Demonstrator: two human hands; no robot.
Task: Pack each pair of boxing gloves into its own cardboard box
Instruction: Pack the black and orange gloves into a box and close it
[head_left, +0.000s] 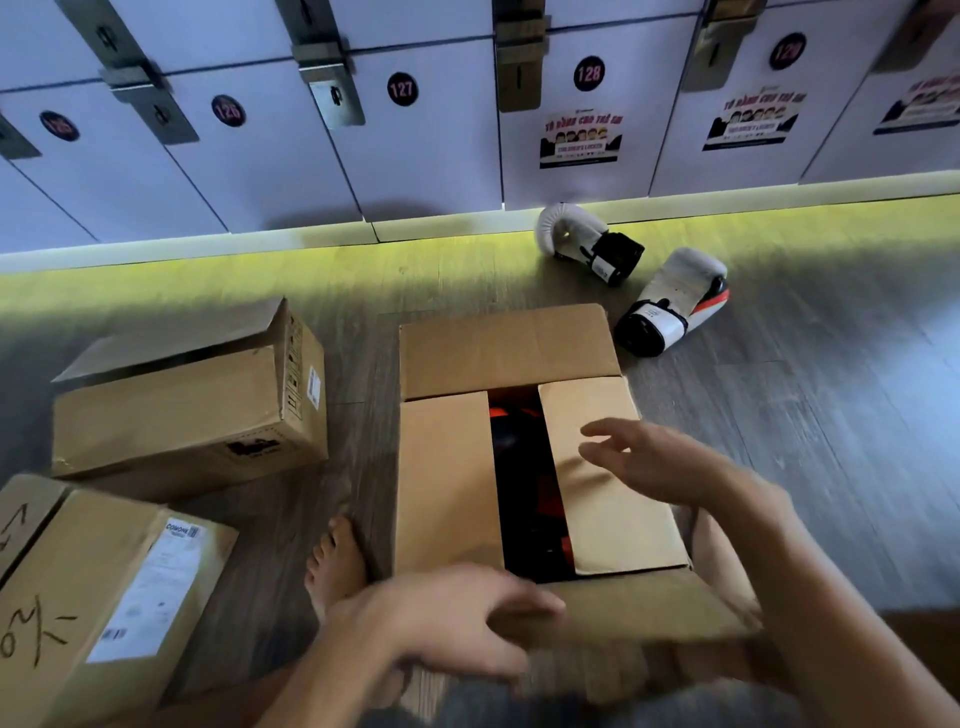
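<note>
A cardboard box (452, 467) sits on the floor in front of me, its two side flaps folded in with a gap between them. Through the gap I see black and orange gloves (524, 493) inside. My left hand (452, 618) lies over the box's near flap, fingers spread. Fingers loosely spread, my right hand (654, 462) hovers just above the right flap. Two white boxing gloves lie on the floor beyond the box: one (576, 228) by the lockers, the other (675, 296) nearer the box's far right corner.
Two more cardboard boxes stand to the left: one with a raised flap (182, 410), one with a white label (104, 597) at the near left. Numbered lockers (415, 130) line the wall behind. My bare foot (335, 561) rests left of the box.
</note>
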